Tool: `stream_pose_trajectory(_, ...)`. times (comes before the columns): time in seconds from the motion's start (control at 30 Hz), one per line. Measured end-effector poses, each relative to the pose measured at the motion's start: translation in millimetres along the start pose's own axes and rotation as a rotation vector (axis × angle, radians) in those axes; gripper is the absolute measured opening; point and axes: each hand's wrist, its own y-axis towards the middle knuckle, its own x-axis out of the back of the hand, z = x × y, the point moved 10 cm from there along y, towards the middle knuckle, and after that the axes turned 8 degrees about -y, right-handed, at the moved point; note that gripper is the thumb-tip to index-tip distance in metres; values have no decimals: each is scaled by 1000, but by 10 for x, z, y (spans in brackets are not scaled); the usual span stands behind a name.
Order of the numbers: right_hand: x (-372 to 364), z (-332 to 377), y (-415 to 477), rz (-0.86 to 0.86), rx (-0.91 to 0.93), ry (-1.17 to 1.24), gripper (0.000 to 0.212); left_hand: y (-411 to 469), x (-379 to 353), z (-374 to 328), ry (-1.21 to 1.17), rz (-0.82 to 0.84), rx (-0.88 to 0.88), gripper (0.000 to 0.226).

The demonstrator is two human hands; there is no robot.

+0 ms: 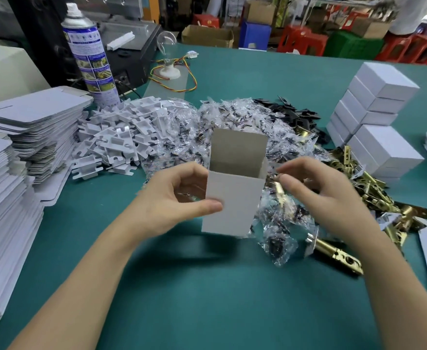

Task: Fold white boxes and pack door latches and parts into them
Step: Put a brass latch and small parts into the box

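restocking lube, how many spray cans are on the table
1: the spray can stands upright at the far left, behind the pile of white plastic parts. More could be hidden outside the view.

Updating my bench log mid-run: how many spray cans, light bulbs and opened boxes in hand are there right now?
spray can: 1
light bulb: 1
open box, held in the left hand: 1
Total: 3

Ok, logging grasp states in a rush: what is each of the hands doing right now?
Left hand: holds the white box, thumb on its front.
Right hand: curled beside the box's open top; whether it pinches anything cannot be told.
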Motion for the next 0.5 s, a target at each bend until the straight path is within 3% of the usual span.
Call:
stream_pose_trajectory(0.13,282,-298,18,-91,-62,-337,11,-14,-123,34,69,80,28,38)
stream_pose_trajectory(0.27,88,-409,73,20,-42,-606,14,-28,-212,43,141,151,30,43)
stream_pose_trajectory(0.4,-125,-394,134,48,-46,-714,21,-39,-259,64,155,189,42,43)
stream_pose_trajectory(0.5,-110,-417,230,22,-152,-797,31,-54,-284,88,131,201,57,42)
